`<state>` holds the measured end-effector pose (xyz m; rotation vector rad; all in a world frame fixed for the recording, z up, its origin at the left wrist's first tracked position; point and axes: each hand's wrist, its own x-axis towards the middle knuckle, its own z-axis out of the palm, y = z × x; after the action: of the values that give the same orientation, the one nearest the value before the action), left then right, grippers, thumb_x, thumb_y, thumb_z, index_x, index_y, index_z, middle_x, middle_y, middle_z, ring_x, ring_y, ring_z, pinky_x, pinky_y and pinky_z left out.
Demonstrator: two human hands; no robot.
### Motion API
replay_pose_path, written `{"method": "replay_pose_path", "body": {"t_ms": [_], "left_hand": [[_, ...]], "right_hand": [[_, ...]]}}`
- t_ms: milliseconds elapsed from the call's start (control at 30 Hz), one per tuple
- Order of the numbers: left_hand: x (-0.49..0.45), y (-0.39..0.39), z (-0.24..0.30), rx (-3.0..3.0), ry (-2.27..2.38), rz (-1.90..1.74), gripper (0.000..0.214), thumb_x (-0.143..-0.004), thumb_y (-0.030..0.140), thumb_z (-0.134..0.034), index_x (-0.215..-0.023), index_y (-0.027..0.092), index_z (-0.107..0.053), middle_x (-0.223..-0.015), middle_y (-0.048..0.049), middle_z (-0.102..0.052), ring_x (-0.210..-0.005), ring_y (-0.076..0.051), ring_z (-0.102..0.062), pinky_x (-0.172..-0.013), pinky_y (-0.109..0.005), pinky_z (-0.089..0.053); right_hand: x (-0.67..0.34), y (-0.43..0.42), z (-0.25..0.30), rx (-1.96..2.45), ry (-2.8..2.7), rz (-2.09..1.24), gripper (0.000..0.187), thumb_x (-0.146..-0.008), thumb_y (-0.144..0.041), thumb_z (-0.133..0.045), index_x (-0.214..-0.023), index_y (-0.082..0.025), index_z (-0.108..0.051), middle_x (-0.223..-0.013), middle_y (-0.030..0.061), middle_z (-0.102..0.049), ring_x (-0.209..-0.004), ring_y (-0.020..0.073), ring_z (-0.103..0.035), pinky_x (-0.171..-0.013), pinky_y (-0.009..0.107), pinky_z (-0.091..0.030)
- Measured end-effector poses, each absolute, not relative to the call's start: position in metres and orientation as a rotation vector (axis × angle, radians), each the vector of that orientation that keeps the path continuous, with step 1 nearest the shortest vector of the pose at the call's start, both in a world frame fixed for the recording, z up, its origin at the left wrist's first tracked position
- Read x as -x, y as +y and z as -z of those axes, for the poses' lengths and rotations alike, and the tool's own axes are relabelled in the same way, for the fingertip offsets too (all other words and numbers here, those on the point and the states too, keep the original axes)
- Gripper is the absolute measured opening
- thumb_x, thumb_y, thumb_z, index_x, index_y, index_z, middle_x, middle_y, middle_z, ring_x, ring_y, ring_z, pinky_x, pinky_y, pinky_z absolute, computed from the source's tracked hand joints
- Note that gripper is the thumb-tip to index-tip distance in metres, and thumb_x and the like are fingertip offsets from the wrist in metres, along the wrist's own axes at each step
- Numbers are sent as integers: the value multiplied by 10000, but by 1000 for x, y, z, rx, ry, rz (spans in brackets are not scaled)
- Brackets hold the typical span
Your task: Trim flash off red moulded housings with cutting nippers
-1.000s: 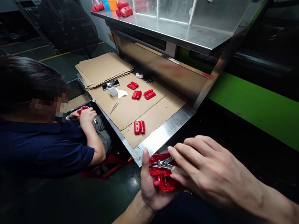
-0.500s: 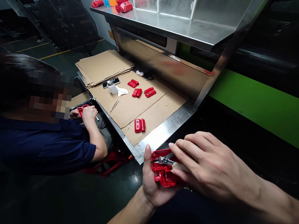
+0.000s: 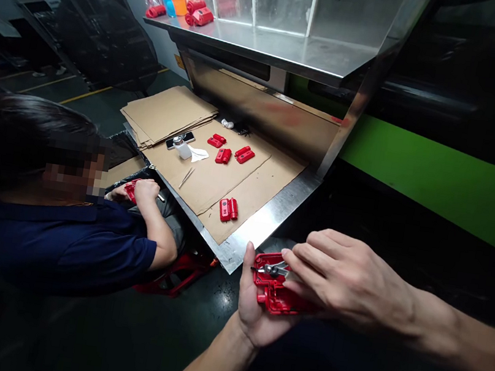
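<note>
Pliers (image 3: 272, 270) gripped by the right hand (image 3: 348, 280) meet the red plastic housing (image 3: 277, 299) the left hand (image 3: 257, 322) cups. Trimming, I'd guess; the next nip calls for steadiness.

The metal counter (image 3: 283, 212) is spread with brown card (image 3: 256, 190). On the card lie four red parts (image 3: 225, 209), tweezers (image 3: 186, 178), a bottle (image 3: 183, 150), white cloth (image 3: 198, 155), a phone (image 3: 189, 138) and a card stack (image 3: 170, 111). The shelf (image 3: 287, 47) carries more red parts (image 3: 202, 16).
</note>
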<state>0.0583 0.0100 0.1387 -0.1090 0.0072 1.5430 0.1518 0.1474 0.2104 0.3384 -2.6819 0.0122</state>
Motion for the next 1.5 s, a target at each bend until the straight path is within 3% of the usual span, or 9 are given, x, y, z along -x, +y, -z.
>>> {"method": "replay_pose_path", "body": {"t_ms": [133, 233, 367, 500, 700, 933, 1067, 1233, 1500], "left_hand": [[-60, 10, -139, 40, 222, -1629, 797, -813, 786, -566, -1153, 77, -702, -1057, -127, -743, -947, -300, -693, -1036, -485, -481], [-67, 11, -134, -42, 479, -1805, 731, -877, 743, -503, -1216, 118, -677, -1114, -145, -723, -1053, -335, -667, -1043, -495, -471], [-80, 13, -122, -128, 690, -1860, 748, -883, 727, -509, -1358, 152, -569, -1231, -165, -672, -1159, -360, -620, -1067, -498, -455], [-87, 15, -114, -177, 712, -1891, 797, -884, 738, -498, -1423, 152, -504, -1325, -176, -614, -1276, -381, -536, -1121, -510, -405], [-86, 15, -113, -176, 710, -1911, 741, -931, 702, -438, -1435, 161, -487, -1366, -159, -591, -1357, -358, -462, -1190, -505, -310], [-84, 11, -104, -276, 776, -1882, 803, -902, 745, -446, -1469, 177, -436, -1380, -159, -574, -1340, -362, -472, -1178, -511, -317], [-85, 11, -100, -305, 774, -1893, 851, -879, 759, -471, -1492, 173, -397, -1311, -175, -612, -1268, -387, -527, -1141, -558, -346], [-82, 14, -106, -338, 711, -1894, 832, -870, 771, -470, -1454, 179, -461, -1331, -160, -600, -1305, -387, -492, -1160, -531, -331], [-88, 23, -124, -192, 569, -1821, 705, -881, 628, -544, -1376, 127, -558, -1240, -171, -662, -1216, -393, -569, -1132, -557, -357]], "right_hand": [[-161, 147, -206, -166, -2704, -136, 403, -945, -423, -607, -1077, -48, -675, -936, 135, -689, -829, 244, -610, -707, 392, -550], [-165, 137, -203, 80, -2590, -594, 639, -802, -649, -677, -1121, -99, -621, -1036, 141, -678, -898, 230, -648, -764, 354, -584], [-162, 113, -191, 386, -2323, -1275, 355, -824, -448, -768, -1005, -180, -619, -947, 56, -687, -790, 152, -653, -685, 251, -553], [-158, 102, -178, 517, -2200, -1676, 159, -883, -289, -711, -1004, -202, -656, -903, 4, -697, -748, 124, -657, -640, 219, -530], [-167, 106, -168, 266, -2311, -1305, 235, -915, -120, -607, -1115, -230, -663, -994, -1, -721, -881, 112, -659, -782, 224, -512], [-166, 93, -164, 385, -2176, -1413, 266, -909, -187, -669, -1149, -303, -659, -1021, -38, -721, -915, 109, -670, -833, 244, -509], [-165, 93, -167, 295, -2194, -1432, 248, -922, -150, -625, -1134, -274, -658, -1008, -37, -719, -911, 98, -665, -813, 228, -507], [-162, 91, -166, 242, -2129, -1359, 326, -880, -56, -566, -1155, -211, -649, -1014, 4, -704, -924, 109, -657, -826, 226, -515], [-164, 81, -160, 555, -2003, -921, 372, -818, -6, -562, -1112, -216, -650, -998, 3, -669, -901, 125, -639, -820, 249, -513]]}}
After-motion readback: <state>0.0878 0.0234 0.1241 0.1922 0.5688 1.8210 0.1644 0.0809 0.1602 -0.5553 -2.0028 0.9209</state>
